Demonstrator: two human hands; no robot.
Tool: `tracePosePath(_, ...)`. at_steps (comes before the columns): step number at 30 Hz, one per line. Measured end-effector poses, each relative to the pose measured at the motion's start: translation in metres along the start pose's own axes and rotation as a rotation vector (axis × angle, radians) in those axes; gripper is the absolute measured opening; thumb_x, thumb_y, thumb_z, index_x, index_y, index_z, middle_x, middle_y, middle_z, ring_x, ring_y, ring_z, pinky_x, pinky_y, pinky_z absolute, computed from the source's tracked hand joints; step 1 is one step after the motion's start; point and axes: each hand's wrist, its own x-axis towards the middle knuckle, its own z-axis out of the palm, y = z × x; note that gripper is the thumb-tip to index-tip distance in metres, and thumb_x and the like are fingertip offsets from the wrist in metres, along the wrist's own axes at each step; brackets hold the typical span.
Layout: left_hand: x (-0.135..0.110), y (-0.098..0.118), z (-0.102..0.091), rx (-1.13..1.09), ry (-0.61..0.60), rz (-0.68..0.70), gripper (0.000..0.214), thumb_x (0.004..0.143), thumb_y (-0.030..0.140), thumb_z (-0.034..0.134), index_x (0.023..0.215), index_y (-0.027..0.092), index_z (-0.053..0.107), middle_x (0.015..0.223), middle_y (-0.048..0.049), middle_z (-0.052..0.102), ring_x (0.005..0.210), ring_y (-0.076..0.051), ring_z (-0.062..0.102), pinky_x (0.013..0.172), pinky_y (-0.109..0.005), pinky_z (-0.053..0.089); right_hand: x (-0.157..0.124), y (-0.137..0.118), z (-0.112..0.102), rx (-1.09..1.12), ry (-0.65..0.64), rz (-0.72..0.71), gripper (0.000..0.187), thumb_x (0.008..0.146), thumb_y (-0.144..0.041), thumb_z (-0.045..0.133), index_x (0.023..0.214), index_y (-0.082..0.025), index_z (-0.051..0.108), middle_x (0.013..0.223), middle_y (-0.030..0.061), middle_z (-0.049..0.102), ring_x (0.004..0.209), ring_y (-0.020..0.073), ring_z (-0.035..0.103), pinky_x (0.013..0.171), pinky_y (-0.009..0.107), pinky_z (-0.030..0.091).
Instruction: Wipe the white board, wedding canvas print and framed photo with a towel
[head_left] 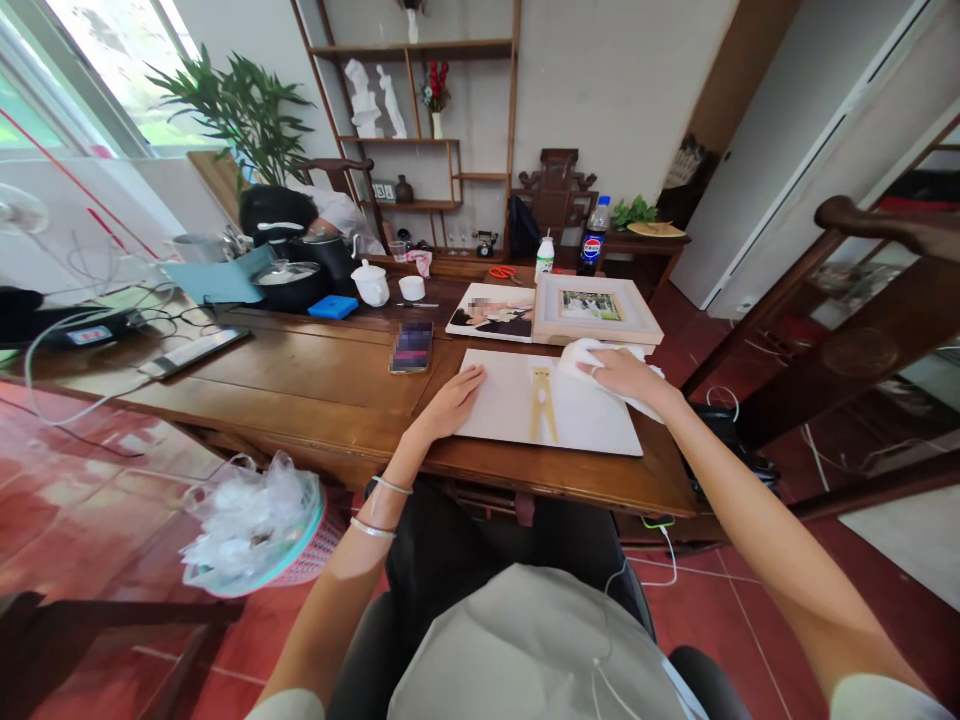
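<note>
A white board (502, 405) lies flat at the table's near edge, with a gold A-shaped stand leg (541, 400) on its middle. It looks like the back of a picture frame. My left hand (455, 402) rests with outstretched fingers on the board's left edge. On the far right corner, my right hand (622, 375) presses a bunched white cloth (576, 356) against the surface; whether it is cloth or tissue is hard to tell. Just behind the board are a photo panel (487, 312) and a pale picture frame (637, 315) with a photo in it.
A phone (411, 348) lies left of the board. Behind stand a blue sponge (333, 307), a white lidded pot (370, 284), red scissors (502, 272), a white bottle (545, 257) and a cola bottle (595, 238). A bag-lined basket (300, 555) stands on the floor at left.
</note>
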Motion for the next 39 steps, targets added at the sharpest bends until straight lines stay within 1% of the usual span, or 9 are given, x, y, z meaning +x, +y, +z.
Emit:
tracePosePath(4,0.000,0.001,-0.001,0.003,-0.002,0.000,0.046,0.091,0.023,0.029,0.131,0.009,0.046,0.141,-0.0120,0.041,0.135,-0.020,0.031,0.114,-0.039,0.023,0.010,-0.021,-0.002,-0.039,0.006,-0.016,0.036,0.089,-0.037,0.038,0.103,-0.014,0.062,0.109,0.0170,0.064,0.098,0.0315,0.057,0.078,0.036,0.041)
tracePosePath(13,0.001,0.001,-0.002,0.030,0.007,-0.014,0.045,0.090,0.021,0.031,0.130,0.009,0.048,0.140,-0.0129,0.043,0.133,-0.021,0.034,0.112,-0.039,0.026,0.082,-0.126,0.038,0.030,0.016,-0.366,0.032,0.088,-0.030,0.040,0.108,-0.019,0.062,0.110,0.0067,0.065,0.102,0.0225,0.056,0.084,0.027,0.038)
tracePosePath(17,0.002,0.002,-0.002,0.021,0.016,-0.009,0.045,0.089,0.020,0.031,0.129,0.010,0.049,0.139,-0.0128,0.045,0.133,-0.021,0.036,0.112,-0.039,0.027,0.089,-0.137,0.041,0.033,0.021,-0.371,0.033,0.087,-0.026,0.040,0.111,-0.019,0.061,0.107,0.0072,0.066,0.097,0.0228,0.058,0.081,0.029,0.040)
tracePosePath(21,0.001,0.000,-0.002,-0.026,0.023,-0.022,0.044,0.089,0.022,0.033,0.129,0.015,0.049,0.140,-0.0085,0.044,0.133,-0.019,0.035,0.113,-0.039,0.025,0.074,-0.108,0.035,0.009,0.049,-0.323,0.034,0.089,-0.032,0.038,0.111,-0.018,0.061,0.113,0.0100,0.063,0.100,0.0260,0.056,0.081,0.032,0.040)
tracePosePath(26,0.004,-0.006,-0.001,-0.078,0.029,-0.046,0.043,0.086,0.023,0.037,0.126,0.015,0.052,0.136,-0.0085,0.049,0.131,-0.019,0.038,0.112,-0.037,0.027,0.041,-0.074,0.035,-0.065,0.081,-0.280,0.035,0.082,-0.019,0.045,0.114,-0.017,0.061,0.109,0.0129,0.062,0.099,0.0269,0.055,0.083,0.033,0.040)
tracePosePath(30,0.006,-0.005,0.000,-0.108,0.074,-0.063,0.041,0.089,0.022,0.032,0.125,0.015,0.052,0.133,-0.0076,0.053,0.129,-0.020,0.041,0.110,-0.039,0.029,-0.003,-0.100,0.048,-0.181,0.128,-0.411,0.035,0.076,-0.014,0.050,0.107,-0.015,0.065,0.107,0.0158,0.061,0.103,0.0289,0.050,0.089,0.040,0.037)
tracePosePath(35,0.005,-0.001,-0.004,-0.140,0.139,-0.110,0.039,0.088,0.020,0.035,0.121,0.016,0.055,0.126,-0.0078,0.058,0.118,-0.020,0.053,0.102,-0.037,0.040,-0.065,-0.147,0.058,-0.109,0.174,-0.612,0.030,0.075,-0.014,0.050,0.100,-0.018,0.067,0.117,0.0150,0.058,0.110,0.0289,0.046,0.093,0.043,0.032)
tracePosePath(37,0.006,0.000,-0.006,-0.118,0.161,-0.100,0.037,0.088,0.020,0.036,0.117,0.017,0.058,0.121,-0.0079,0.061,0.113,-0.019,0.055,0.100,-0.036,0.042,-0.070,-0.148,0.056,-0.070,0.163,-0.624,0.030,0.074,-0.016,0.051,0.100,-0.017,0.066,0.115,0.0142,0.059,0.112,0.0288,0.045,0.094,0.042,0.032)
tracePosePath(39,0.008,0.000,-0.006,-0.093,0.172,-0.074,0.035,0.088,0.021,0.036,0.115,0.017,0.059,0.119,-0.0075,0.062,0.113,-0.019,0.056,0.100,-0.037,0.041,-0.059,-0.137,0.052,-0.043,0.149,-0.596,0.031,0.073,-0.017,0.053,0.102,-0.017,0.066,0.111,0.0134,0.061,0.110,0.0287,0.046,0.092,0.041,0.033)
